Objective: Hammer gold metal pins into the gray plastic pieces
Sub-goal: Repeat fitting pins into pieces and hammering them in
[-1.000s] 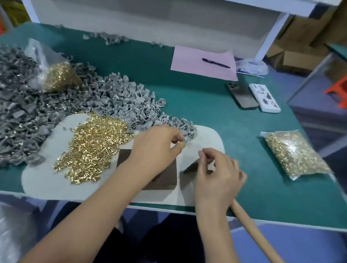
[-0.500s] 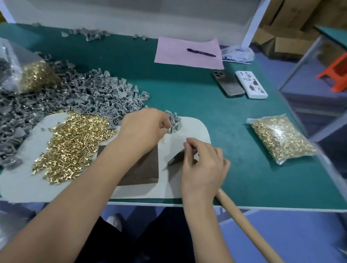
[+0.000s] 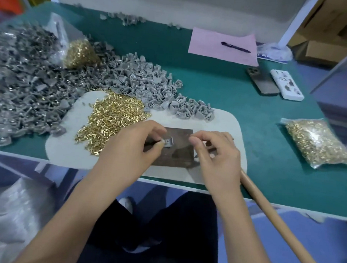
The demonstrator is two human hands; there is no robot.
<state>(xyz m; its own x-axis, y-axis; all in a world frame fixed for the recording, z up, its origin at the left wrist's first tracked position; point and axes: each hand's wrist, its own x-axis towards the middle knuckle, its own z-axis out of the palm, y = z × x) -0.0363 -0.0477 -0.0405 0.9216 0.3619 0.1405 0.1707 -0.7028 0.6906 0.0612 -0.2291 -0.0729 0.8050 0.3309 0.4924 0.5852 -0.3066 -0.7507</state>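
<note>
Stage: we are judging that this round is only at its beginning; we are placing one gray plastic piece (image 3: 169,142) over the dark metal block (image 3: 179,152), and no pin is showing in it yet.
Done: we cannot tell which pieces in the big gray heap (image 3: 29,86) at the left are already finished; that part is blurred.
Left: the loose gold pins (image 3: 110,119) on the white mat (image 3: 226,122) and the heap of unpinned gray pieces (image 3: 151,87) behind them are looking plentiful, so much work is remaining.
Left hand (image 3: 131,149): its grip is pinching the gray plastic piece by its left end, between thumb and fingertips.
Right hand (image 3: 216,152): its fingers are curled together near the piece; whether they are pinching a pin, we cannot tell.
Hammer handle (image 3: 280,223): it is lying under the right wrist and hanging out over the edge of the green surface (image 3: 222,89).
Direction of piece: its long axis is running roughly left to right, with the free end rising slightly toward the right hand.
Reserve: one sealed bag of pins (image 3: 316,142) is waiting at the right.
</note>
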